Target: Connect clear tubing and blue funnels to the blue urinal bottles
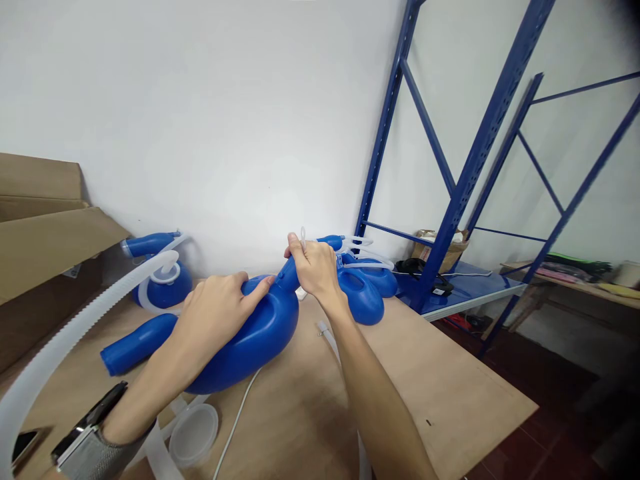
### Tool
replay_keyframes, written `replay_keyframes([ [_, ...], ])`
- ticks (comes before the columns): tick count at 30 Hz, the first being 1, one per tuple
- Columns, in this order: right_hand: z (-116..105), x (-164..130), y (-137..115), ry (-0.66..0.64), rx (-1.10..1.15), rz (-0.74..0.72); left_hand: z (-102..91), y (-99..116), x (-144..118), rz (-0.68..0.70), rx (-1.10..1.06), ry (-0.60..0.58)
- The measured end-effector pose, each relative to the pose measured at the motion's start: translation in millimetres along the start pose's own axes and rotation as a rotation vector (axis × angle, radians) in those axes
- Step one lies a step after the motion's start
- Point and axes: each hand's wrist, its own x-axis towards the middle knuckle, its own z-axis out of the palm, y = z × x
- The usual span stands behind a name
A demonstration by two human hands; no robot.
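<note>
A large, rounded blue plastic bottle with a narrow neck is held just above or on the wooden table; its underside is hidden. My left hand wraps over the top of its body, thumb pointing toward the neck. My right hand is closed around the neck, and a thin clear loop sticks up beside the thumb. Left of the bottle lies a blue cylinder, its far end hidden behind my left forearm. A ribbed white hose arches up at the left.
More blue bottles with clear tubes stand behind my right hand. Another blue bottle sits near the cardboard box. A round translucent lid and a white cord lie in front. Blue metal shelving borders the table's right.
</note>
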Motion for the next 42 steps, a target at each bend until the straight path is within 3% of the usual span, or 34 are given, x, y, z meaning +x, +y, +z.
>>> replay_keyframes([
  [3,-5,4,12,0.032,0.199,0.03,0.6,1,1,-0.028,0.006,-0.015],
  [6,-12,9,35,0.095,0.527,0.151,0.9,0,2,-0.006,-0.109,-0.036],
  [8,-17,12,50,0.108,0.629,0.189,0.9,0,3,0.005,-0.17,-0.053],
  [13,-35,12,74,-0.154,0.427,0.088,0.7,-1,4,-0.002,-0.133,-0.133],
  [14,-40,11,77,-0.141,0.377,0.07,0.7,-4,5,-0.012,-0.106,-0.16],
  [17,-56,10,84,0.081,0.383,0.088,-0.4,-16,10,-0.042,-0.009,-0.232],
  [19,-66,8,87,0.099,0.436,0.102,-2.8,-26,13,-0.063,0.037,-0.258],
  [21,-72,5,85,-0.107,0.436,0.083,-6.9,-36,17,-0.077,0.053,-0.249],
  [26,-59,-1,69,-0.881,0.297,-0.006,-20.2,-49,22,-0.058,0.035,-0.148],
  [28,-47,0,61,-1.05,0.354,-0.061,-23.9,-50,22,-0.076,0.037,-0.118],
  [29,-42,2,57,-1.074,0.413,-0.081,-25.2,-50,22,-0.079,0.038,-0.111],
  [31,-33,4,48,-0.989,0.503,-0.076,-26.8,-48,21,-0.067,0.045,-0.117],
  [34,-26,5,32,-0.606,0.468,-0.051,-28.5,-45,19,-0.054,0.051,-0.141],
  [36,-21,4,21,-0.409,0.44,-0.111,-29.6,-44,19,-0.054,0.036,-0.145],
  [42,2,-3,6,-0.327,0.496,-0.217,-28.7,-44,17,-0.015,-0.016,-0.126],
])
